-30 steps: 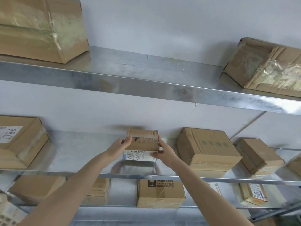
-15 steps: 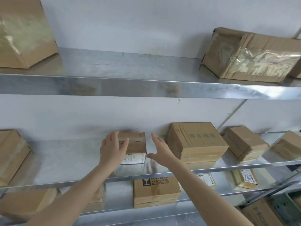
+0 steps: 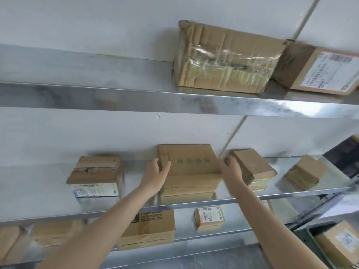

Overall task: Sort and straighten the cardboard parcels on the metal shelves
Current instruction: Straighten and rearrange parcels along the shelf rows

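Cardboard parcel (image 3: 191,167) between our raised arms: our left hand (image 3: 156,174) lies straight-fingered on its left side, our right hand (image 3: 231,169) at its right edge, grip too blurred to tell; it sits on the middle metal shelf (image 3: 48,191) against a white wall (image 3: 97,133)

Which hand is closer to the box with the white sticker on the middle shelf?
Left. The left hand is at the left edge of the big box, a gap right of the sticker box; the right hand is farther, at the big box's right edge.

Three shelves (image 3: 136,101) — two hands (image 3: 157,174) — eleven parcels (image 3: 189,169)
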Demonstrator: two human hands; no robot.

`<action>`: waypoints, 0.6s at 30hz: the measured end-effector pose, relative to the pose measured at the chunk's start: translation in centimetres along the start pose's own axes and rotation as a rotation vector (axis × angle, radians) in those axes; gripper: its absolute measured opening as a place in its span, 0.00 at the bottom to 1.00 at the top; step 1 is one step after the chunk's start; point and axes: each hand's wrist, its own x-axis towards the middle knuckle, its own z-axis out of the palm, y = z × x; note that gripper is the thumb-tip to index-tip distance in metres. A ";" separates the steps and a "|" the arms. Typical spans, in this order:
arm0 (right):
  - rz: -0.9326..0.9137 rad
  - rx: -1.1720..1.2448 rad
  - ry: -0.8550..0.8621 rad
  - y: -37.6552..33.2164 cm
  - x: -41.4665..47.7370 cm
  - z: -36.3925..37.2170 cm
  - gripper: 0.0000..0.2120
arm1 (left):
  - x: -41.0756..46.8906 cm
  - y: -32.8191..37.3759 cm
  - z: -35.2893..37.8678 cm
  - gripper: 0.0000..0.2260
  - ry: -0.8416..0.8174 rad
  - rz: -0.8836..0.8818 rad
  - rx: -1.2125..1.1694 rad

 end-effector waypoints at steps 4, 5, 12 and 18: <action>0.200 0.177 -0.319 1.9 1.5 0.1 0.22 | 1.2 0.8 2.5 0.37 0.002 -0.185 -0.171; 0.230 0.233 -0.378 2.1 1.5 0.2 0.24 | 1.2 0.9 3.0 0.36 0.028 -0.204 -0.200; 0.226 0.637 -0.548 4.5 2.3 -1.4 0.23 | -1.0 1.2 2.7 0.27 0.178 -0.141 -0.418; 0.124 0.713 -0.683 3.7 0.3 -2.2 0.34 | -4.2 2.6 2.0 0.16 0.143 -0.039 -0.547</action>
